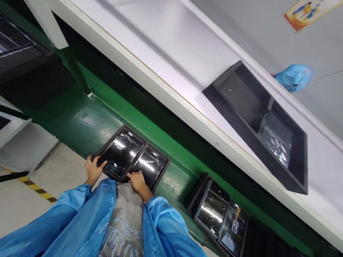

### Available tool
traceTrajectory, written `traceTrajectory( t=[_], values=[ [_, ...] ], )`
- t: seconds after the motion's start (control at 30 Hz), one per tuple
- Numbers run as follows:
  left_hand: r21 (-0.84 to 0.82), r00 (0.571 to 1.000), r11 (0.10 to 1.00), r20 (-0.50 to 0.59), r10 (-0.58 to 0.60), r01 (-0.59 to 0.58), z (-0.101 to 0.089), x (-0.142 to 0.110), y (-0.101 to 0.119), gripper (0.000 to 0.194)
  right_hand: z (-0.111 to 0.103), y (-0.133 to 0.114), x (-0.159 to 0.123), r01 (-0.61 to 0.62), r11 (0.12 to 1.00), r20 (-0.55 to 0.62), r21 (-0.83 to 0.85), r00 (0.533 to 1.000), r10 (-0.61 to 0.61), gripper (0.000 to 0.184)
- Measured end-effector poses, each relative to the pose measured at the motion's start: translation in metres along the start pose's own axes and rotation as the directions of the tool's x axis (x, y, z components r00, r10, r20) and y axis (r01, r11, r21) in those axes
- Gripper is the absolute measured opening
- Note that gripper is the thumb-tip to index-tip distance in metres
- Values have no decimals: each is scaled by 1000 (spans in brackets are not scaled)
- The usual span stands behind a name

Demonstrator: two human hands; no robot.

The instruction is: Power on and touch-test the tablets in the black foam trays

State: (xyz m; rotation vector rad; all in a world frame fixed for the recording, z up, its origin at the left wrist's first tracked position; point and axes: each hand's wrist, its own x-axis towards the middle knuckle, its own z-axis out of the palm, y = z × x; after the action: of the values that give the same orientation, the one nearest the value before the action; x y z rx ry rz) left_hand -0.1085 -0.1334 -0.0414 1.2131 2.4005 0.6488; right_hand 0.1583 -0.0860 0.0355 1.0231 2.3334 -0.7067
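Note:
A black foam-like tray [122,176] lies low on the green surface, close to my body. Two glossy dark screen panels sit side by side in it, the left panel [123,150] and the right panel [150,166], each with small white labels. My left hand [93,170] grips the tray's left corner, fingers on the rim and thumb reaching toward the left panel. My right hand [137,180] holds the near edge by the divider, with its fingertips bent over the rim beside the right panel. The undersides of both hands are hidden.
A deep black tray [230,112] with plastic film inside rests on the white bench [171,53]. Lower right, another tray holds two panels [214,207], one showing lit digits. A bench leg [72,64] stands left. A blue bag-like item [294,76] lies beyond the bench.

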Motion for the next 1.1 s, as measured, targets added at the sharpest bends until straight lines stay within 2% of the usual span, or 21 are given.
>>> traceTrajectory(
  t=[0.27,0.67,0.8,0.87,0.9,0.93,1.0,1.03,1.07,1.1],
  values=[
    [-55,1000,998,29,-7,9,-3,3,-2,51,5,0,3,-33,997,16,68,999,32,25],
    [-39,997,999,81,-11,14,-7,8,-7,49,4,-2,5,-42,989,34,145,999,37,33],
    [-38,997,999,81,0,3,-9,7,-4,56,2,0,-7,-17,984,-24,179,999,22,30],
    [-49,994,999,103,28,-23,-17,7,-9,57,4,11,-23,-66,974,-130,216,987,96,37],
    [-62,991,997,124,49,-42,-23,8,-12,57,6,19,-33,-154,954,-206,256,956,209,42],
    [-77,987,995,143,68,-57,-30,10,-17,56,10,28,-44,-284,905,-270,316,888,373,47],
    [-96,982,993,169,80,-64,-43,18,-23,55,22,45,-66,-548,703,-273,454,665,695,52],
    [-75,985,997,163,48,-36,-47,25,-22,58,28,52,-75,-632,594,-223,498,569,792,51],
    [-27,984,1000,176,0,5,-48,33,-18,60,33,56,-83,-681,519,-162,516,518,840,48],
    [49,976,998,209,-56,47,-45,41,-8,57,38,57,-88,-699,483,-114,527,505,855,44]
  ],
)
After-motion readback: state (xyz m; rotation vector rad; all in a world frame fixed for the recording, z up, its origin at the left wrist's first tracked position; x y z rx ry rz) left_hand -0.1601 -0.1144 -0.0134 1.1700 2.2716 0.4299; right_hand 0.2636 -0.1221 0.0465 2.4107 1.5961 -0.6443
